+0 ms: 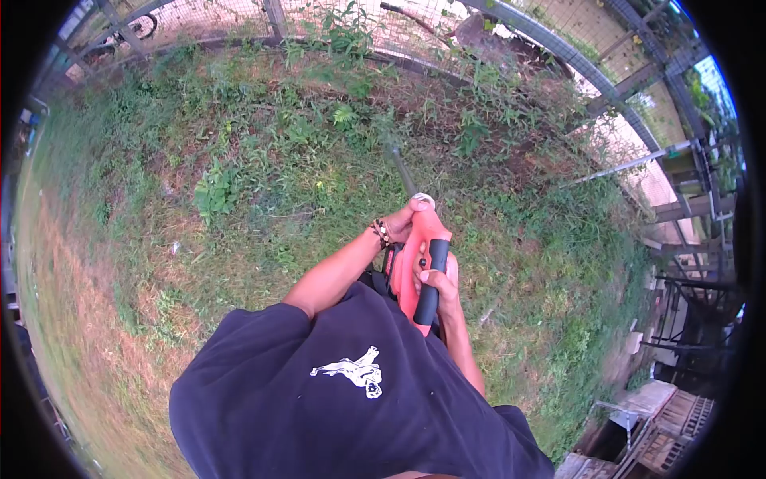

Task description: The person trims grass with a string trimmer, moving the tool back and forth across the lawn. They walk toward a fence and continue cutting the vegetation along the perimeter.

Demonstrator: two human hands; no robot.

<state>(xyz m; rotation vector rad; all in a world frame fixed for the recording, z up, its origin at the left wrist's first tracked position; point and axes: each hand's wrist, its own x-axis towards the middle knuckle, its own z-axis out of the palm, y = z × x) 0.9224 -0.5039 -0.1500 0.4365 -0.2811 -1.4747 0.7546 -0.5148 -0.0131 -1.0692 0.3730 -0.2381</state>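
I had the fingers of the right hand [449, 291] closed around the black grip [438, 254] of an orange tool [408, 289], held in front of the body. The left hand [401, 221] clasped the tool's front end by a pale collar [424, 198], thumb uppermost; I could not see all of its other fingers. A blurred dark shaft [404, 169] pointed from the collar toward leafy weeds [343, 116]. A beaded bracelet [381, 233] circled the left wrist, and 1 white figure [355, 371] marked the dark T-shirt [319, 423]. Grass [271, 247] spread on both sides, with a fence [588, 76] curving beyond.
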